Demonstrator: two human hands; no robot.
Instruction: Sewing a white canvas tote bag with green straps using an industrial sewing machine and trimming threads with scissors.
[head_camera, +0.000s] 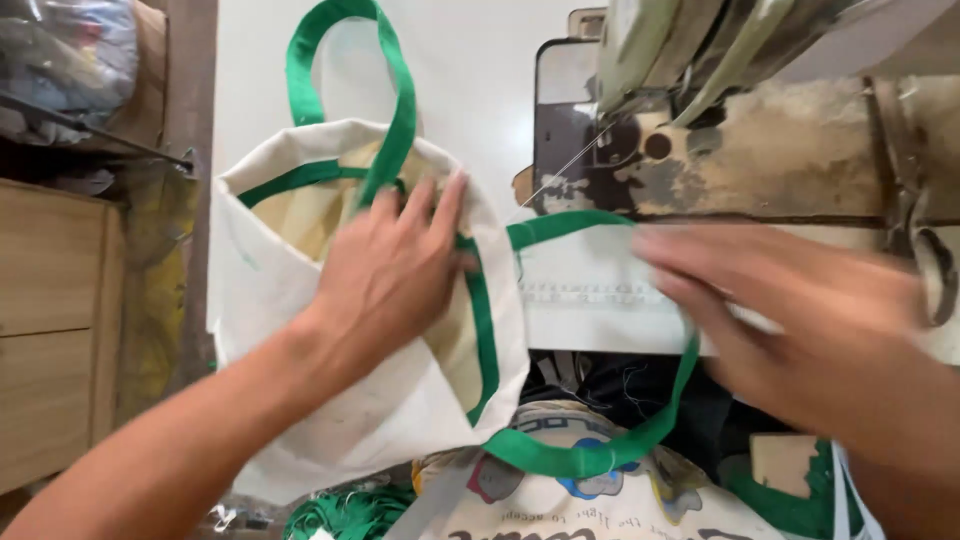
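Note:
A cream cloth bag (300, 330) with green trim lies on the white sewing table (470, 70). One green handle (345, 70) loops up at the back, and the other green handle (600, 450) hangs off the table's front edge. My left hand (390, 275) lies flat, fingers spread, on the bag's open mouth. Blurred by motion, my right hand (800, 320) reaches with fingers extended over the white fabric next to the front handle, below the worn sewing machine (760, 140). I cannot tell whether it touches the strap.
A wooden cabinet (50, 320) stands at the left, with a plastic-wrapped bundle (70, 50) above it. Below the table edge lie a printed sack (560, 500), green strap scraps (345, 515) and dark cloth.

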